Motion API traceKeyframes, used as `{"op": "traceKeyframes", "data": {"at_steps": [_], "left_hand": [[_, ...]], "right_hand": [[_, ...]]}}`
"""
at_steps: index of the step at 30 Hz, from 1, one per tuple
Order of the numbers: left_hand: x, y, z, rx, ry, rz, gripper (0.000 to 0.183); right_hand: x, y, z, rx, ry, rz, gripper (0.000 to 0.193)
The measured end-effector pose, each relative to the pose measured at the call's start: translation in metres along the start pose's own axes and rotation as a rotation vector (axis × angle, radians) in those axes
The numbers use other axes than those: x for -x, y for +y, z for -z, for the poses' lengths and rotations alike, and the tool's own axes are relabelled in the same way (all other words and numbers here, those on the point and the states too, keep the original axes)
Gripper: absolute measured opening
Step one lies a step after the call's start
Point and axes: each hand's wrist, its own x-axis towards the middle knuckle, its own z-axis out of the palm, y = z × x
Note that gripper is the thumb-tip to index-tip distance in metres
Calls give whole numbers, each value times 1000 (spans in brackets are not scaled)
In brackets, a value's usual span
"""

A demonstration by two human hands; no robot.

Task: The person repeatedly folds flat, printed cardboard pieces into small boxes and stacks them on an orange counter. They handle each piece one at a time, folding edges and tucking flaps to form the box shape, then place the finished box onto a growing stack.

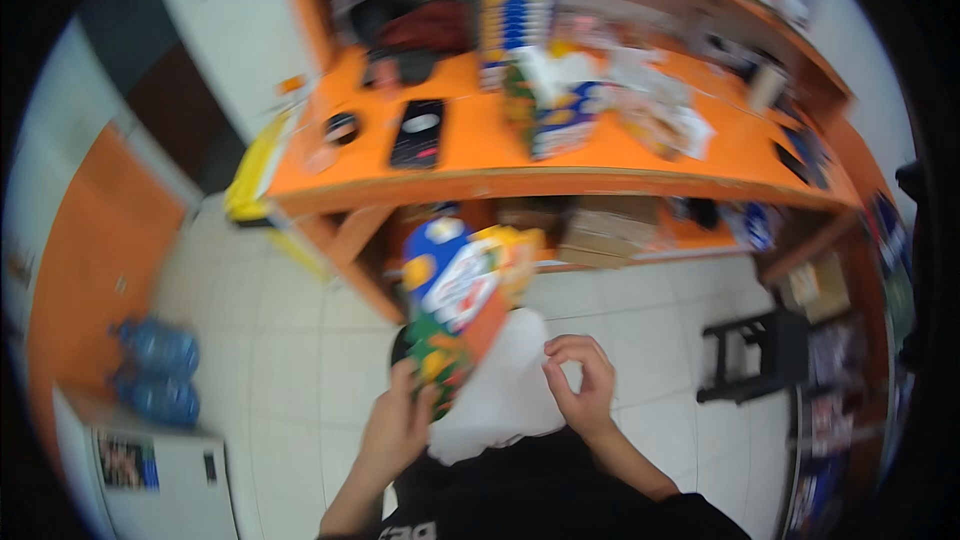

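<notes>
Left forearm (350,500) bare, angled far and slightly right from the near side. Left hand (395,422) level with the waist, fingers bent in a grip. Right forearm (635,462) slants leftward; right hand (588,380) slightly farther out, thumb and forefinger curved toward each other, ring-like. Whether their tips meet, I can't tell.
</notes>
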Motion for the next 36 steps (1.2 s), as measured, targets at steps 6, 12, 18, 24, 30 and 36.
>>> {"op": "traceKeyframes", "data": {"at_steps": [6,12,18,24,30,36], "left_hand": [[-4,31,5,115,-51,-345,29],[2,19,2,214,-114,-317,35],[13,10,-10,610,-180,-115,50],[6,10,-15,674,-100,-203,40],[0,3,-33,1364,202,14,32],[2,3,-29,1339,-199,380,41]], "right_hand": [[-59,-70,-29,113,-278,371,53],[-74,-65,-6,61,-545,228,53],[-60,-77,-12,170,-388,184,53],[-52,-72,-12,-309,-451,-59,29],[-46,-64,-26,-189,-87,-43,17],[-44,-57,-44,-8,-20,165,23]]}}
